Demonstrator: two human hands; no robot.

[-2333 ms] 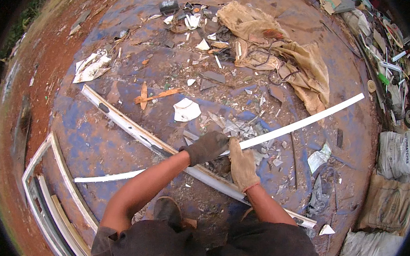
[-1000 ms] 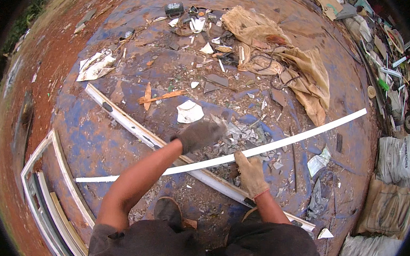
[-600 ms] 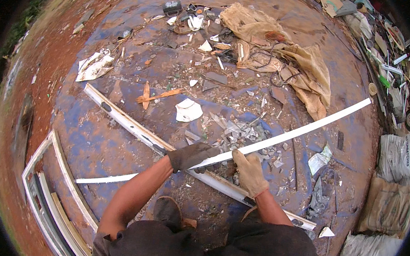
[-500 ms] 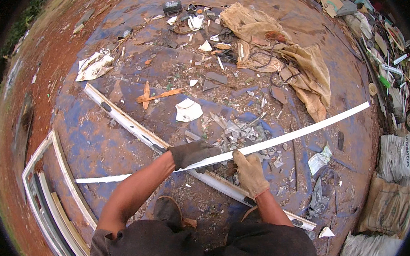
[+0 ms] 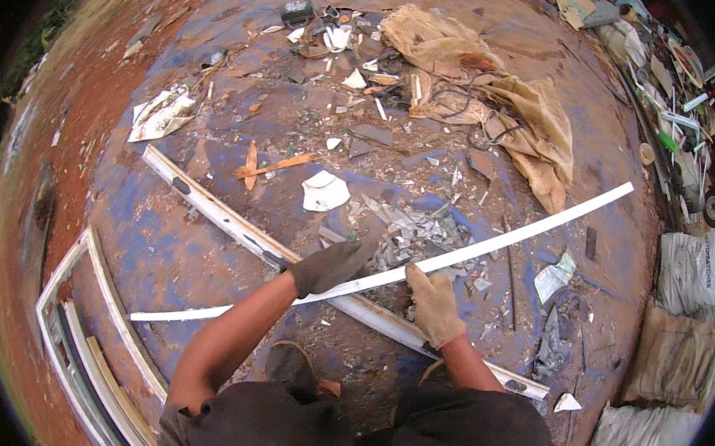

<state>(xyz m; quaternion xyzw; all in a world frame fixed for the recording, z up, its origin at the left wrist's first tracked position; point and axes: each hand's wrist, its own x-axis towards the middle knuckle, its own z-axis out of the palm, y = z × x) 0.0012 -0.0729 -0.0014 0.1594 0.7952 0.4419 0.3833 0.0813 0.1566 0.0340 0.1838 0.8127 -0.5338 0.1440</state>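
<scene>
A long white plastic strip [image 5: 522, 241] slants across in front of me, its right end raised toward the far right. My right hand [image 5: 436, 305], in a beige glove, is closed on its near edge, thumb along the top. My left hand [image 5: 331, 269], in a dark glove, is at the strip's far side with fingers stretched out and slightly blurred; whether the palm touches it I cannot tell. Beneath the strip, crossing it, a dirty white frame bar [image 5: 217, 211] with dark fittings lies on the ground sheet. Broken grey shards [image 5: 427, 232] lie just beyond my hands.
A white window-like frame [image 5: 113, 280] lies at the left with loose bars inside. Burlap sacking [image 5: 530, 119] is heaped at the far right. White fragments [image 5: 325, 192] and splintered wood [image 5: 279, 165] litter the blue sheet. Filled sacks [image 5: 694, 271] and a scrap pile [image 5: 688, 113] line the right side.
The fingers of my left hand have lifted and straightened off the strip. The strip has shifted slightly left, and its right end sits a little lower. My right hand keeps its grip.
</scene>
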